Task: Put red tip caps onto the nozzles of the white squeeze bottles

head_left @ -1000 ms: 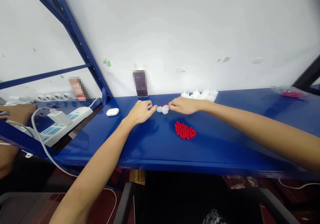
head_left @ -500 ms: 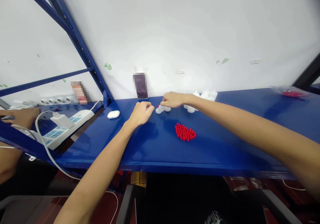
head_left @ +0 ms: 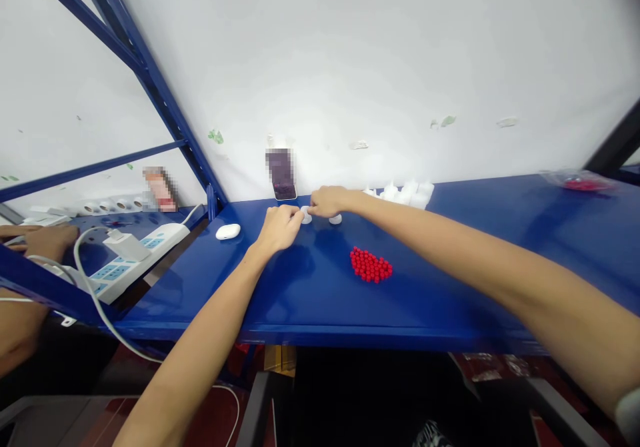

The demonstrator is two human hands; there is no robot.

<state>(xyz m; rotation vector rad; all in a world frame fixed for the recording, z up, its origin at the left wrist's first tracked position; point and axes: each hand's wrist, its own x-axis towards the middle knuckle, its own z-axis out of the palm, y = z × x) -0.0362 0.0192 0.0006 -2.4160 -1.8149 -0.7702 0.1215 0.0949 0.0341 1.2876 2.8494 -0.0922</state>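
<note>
My left hand (head_left: pixel 281 224) and my right hand (head_left: pixel 327 201) meet near the back of a blue shelf (head_left: pixel 450 287), both with fingers curled. Between their fingertips sits a small white plastic piece (head_left: pixel 305 215), and both hands pinch at it. A second white piece (head_left: pixel 335 219) rests on the shelf just under my right hand. A heap of small red beads (head_left: pixel 371 264) lies in front of the hands. More white pieces (head_left: pixel 403 192) are piled against the wall to the right.
A phone (head_left: pixel 282 174) leans on the wall behind my hands. A white earbud case (head_left: pixel 228 232) lies to the left. A white power strip (head_left: pixel 133 254) with cables sits further left, where another person's hand (head_left: pixel 43 240) rests. A clear bag with red bits (head_left: pixel 580 182) lies far right.
My right hand has moved left from beside the white pile to meet my left hand. The white pieces it was handling have shifted left with it.
</note>
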